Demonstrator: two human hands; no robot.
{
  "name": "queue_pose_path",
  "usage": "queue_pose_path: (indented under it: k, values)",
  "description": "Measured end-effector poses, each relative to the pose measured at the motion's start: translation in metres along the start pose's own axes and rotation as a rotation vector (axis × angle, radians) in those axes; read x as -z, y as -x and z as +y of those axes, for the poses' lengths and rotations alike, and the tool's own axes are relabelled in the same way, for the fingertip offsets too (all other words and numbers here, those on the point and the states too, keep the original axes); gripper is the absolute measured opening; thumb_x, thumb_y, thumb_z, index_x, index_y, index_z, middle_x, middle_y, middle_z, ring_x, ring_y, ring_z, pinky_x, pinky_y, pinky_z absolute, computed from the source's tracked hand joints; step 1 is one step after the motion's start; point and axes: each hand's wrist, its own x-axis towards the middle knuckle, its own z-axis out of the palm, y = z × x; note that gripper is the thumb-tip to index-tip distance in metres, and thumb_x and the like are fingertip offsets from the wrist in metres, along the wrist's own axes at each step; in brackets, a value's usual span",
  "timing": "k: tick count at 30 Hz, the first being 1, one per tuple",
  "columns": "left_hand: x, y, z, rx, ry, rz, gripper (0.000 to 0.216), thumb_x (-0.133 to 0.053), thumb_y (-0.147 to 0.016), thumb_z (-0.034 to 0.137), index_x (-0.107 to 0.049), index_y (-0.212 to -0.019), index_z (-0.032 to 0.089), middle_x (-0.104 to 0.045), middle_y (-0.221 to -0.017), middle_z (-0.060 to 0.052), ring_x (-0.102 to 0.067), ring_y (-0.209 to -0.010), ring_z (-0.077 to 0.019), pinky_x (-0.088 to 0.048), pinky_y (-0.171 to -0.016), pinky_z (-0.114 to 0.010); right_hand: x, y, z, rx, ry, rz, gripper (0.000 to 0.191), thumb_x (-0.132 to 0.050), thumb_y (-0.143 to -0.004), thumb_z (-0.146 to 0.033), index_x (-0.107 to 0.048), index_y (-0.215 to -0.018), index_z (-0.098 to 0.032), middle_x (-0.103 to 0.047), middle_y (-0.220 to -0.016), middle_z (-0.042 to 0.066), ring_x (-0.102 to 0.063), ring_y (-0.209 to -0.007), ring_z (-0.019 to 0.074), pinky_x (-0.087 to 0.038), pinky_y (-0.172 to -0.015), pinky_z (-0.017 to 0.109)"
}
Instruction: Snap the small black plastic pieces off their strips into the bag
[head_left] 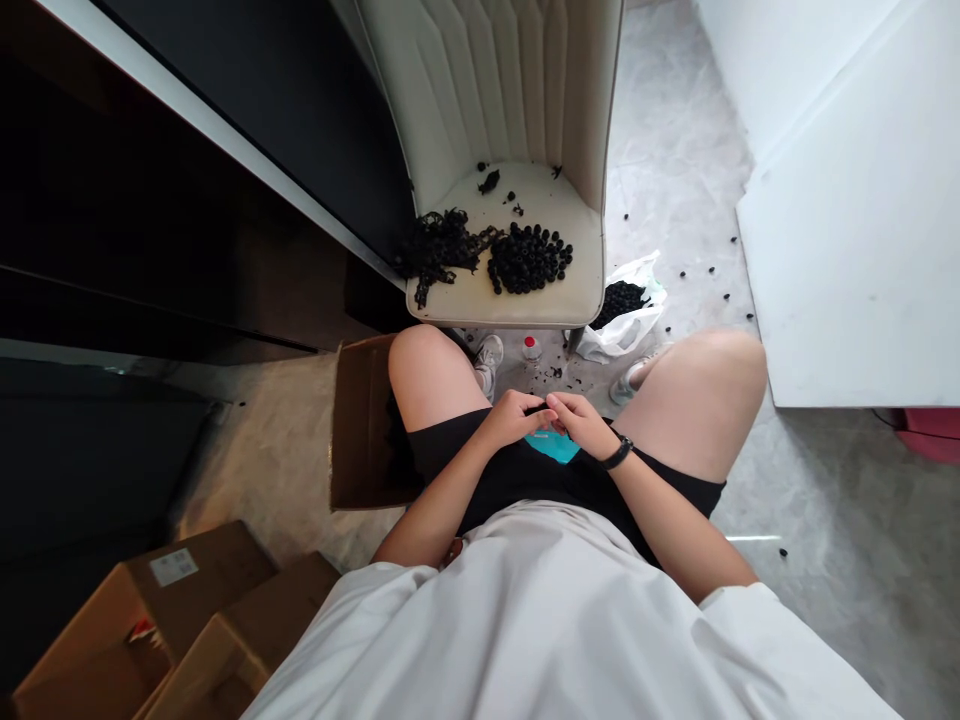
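A: Far left first?

B: Cardboard boxes (206, 570) at the lower left, then an open box (349, 430) beside the left thigh. Next the chair (517, 80): a dark tangle (446, 245) on its seat, a heap of round black pieces (529, 260) just right of it.

A: And the grip?

B: Left hand (511, 422): finger and thumb pinching a small dark bit (535, 409), over the lap and mostly hidden by fingers. Right hand (579, 422): fingertips meeting the left's, seemingly pinching the same bit. Blue sheet (556, 448) showing just below.

A: Further right?

B: White bag (645, 325) on the floor, more black pieces inside; loose pieces (711, 270) scattered beyond.

A: Best way to handle the bit?

B: My judgement: hold it steady with the left, work it gently with the right fingertips. Keep both hands low and close; small round pieces probably roll away easily.
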Motion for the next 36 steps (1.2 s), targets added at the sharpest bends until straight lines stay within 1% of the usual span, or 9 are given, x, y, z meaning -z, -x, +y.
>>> queue_pose_path:
  k: [6, 9, 17, 22, 25, 27, 30, 32, 36]
  values:
    - [-0.002, -0.004, -0.003, 0.015, 0.000, 0.062, 0.077, -0.066, -0.088, 0.089, -0.075, -0.078, 0.014, -0.063, -0.058, -0.001, -0.057, -0.060, -0.0150, -0.042, -0.060, -0.026, -0.002, -0.002, 0.003, 0.079, 0.148, 0.096, 0.075, -0.049, -0.098, -0.090, -0.054, -0.069, -0.021, -0.051, -0.062, -0.001, -0.044, -0.061, 0.0136, -0.036, -0.059, 0.028]
    - [-0.003, -0.004, -0.010, 0.032, 0.063, 0.025, 0.078, -0.064, -0.091, 0.089, -0.078, -0.086, 0.012, -0.059, -0.056, 0.001, -0.054, -0.055, -0.0129, -0.041, -0.057, -0.025, -0.002, -0.002, 0.002, 0.083, 0.178, 0.080, 0.077, -0.050, -0.095, -0.093, -0.056, -0.069, -0.020, -0.052, -0.061, 0.000, -0.045, -0.061, 0.0139, -0.036, -0.058, 0.029]
    - [-0.002, -0.006, -0.019, 0.080, 0.354, -0.126, 0.075, -0.071, -0.087, 0.087, -0.072, -0.090, 0.012, -0.058, -0.060, 0.004, -0.050, -0.051, -0.0085, -0.040, -0.051, -0.023, -0.009, 0.001, 0.008, -0.029, -0.075, 0.056, 0.073, -0.062, -0.090, -0.092, -0.059, -0.074, -0.021, -0.049, -0.059, -0.002, -0.038, -0.055, 0.0121, -0.032, -0.051, 0.028]
    - [0.002, -0.004, -0.021, 0.035, 0.422, -0.169, 0.073, -0.077, -0.082, 0.087, -0.063, -0.087, 0.015, -0.059, -0.061, 0.004, -0.051, -0.053, -0.0088, -0.042, -0.054, -0.023, -0.015, 0.004, 0.010, -0.040, -0.239, 0.128, 0.071, -0.070, -0.086, -0.090, -0.054, -0.072, -0.023, -0.041, -0.056, -0.006, -0.031, -0.052, 0.0096, -0.027, -0.050, 0.027]
    - [0.002, -0.003, -0.021, -0.001, 0.379, -0.176, 0.071, -0.070, -0.088, 0.087, -0.062, -0.089, 0.017, -0.061, -0.066, 0.003, -0.054, -0.056, -0.0104, -0.044, -0.058, -0.025, -0.013, 0.004, 0.006, -0.026, -0.218, 0.143, 0.072, -0.071, -0.086, -0.091, -0.051, -0.071, -0.023, -0.042, -0.056, -0.005, -0.032, -0.052, 0.0098, -0.027, -0.050, 0.027]
    - [0.001, -0.004, -0.020, -0.048, 0.258, -0.095, 0.066, -0.063, -0.096, 0.083, -0.063, -0.091, 0.017, -0.063, -0.072, 0.001, -0.058, -0.064, -0.0125, -0.048, -0.065, -0.027, -0.010, 0.003, 0.005, -0.025, -0.181, 0.152, 0.073, -0.070, -0.085, -0.093, -0.051, -0.071, -0.023, -0.043, -0.056, -0.005, -0.034, -0.052, 0.0103, -0.028, -0.050, 0.028]
    - [-0.001, -0.005, -0.017, -0.174, 0.023, 0.228, 0.058, -0.065, -0.099, 0.076, -0.064, -0.096, 0.018, -0.067, -0.093, -0.005, -0.064, -0.088, -0.0182, -0.052, -0.085, -0.033, -0.007, 0.000, 0.007, -0.020, -0.130, 0.208, 0.075, -0.066, -0.085, -0.095, -0.048, -0.071, -0.024, -0.043, -0.056, -0.005, -0.035, -0.053, 0.0107, -0.029, -0.051, 0.028]
    - [-0.002, -0.005, -0.014, -0.235, -0.146, 0.388, 0.053, -0.066, -0.100, 0.072, -0.060, -0.089, 0.020, -0.064, -0.095, -0.005, -0.060, -0.094, -0.0203, -0.049, -0.090, -0.035, -0.008, -0.002, 0.010, -0.007, -0.092, 0.244, 0.075, -0.064, -0.087, -0.095, -0.046, -0.071, -0.024, -0.043, -0.058, -0.004, -0.038, -0.055, 0.0115, -0.031, -0.053, 0.029]
    - [-0.005, -0.001, -0.008, -0.150, -0.247, 0.318, 0.060, -0.051, -0.110, 0.063, -0.046, -0.066, 0.021, -0.045, -0.066, 0.002, -0.044, -0.068, -0.0149, -0.037, -0.070, -0.033, -0.011, -0.003, 0.014, 0.034, -0.022, 0.263, 0.075, -0.058, -0.090, -0.096, -0.043, -0.071, -0.025, -0.044, -0.062, -0.003, -0.043, -0.059, 0.0133, -0.035, -0.057, 0.030]
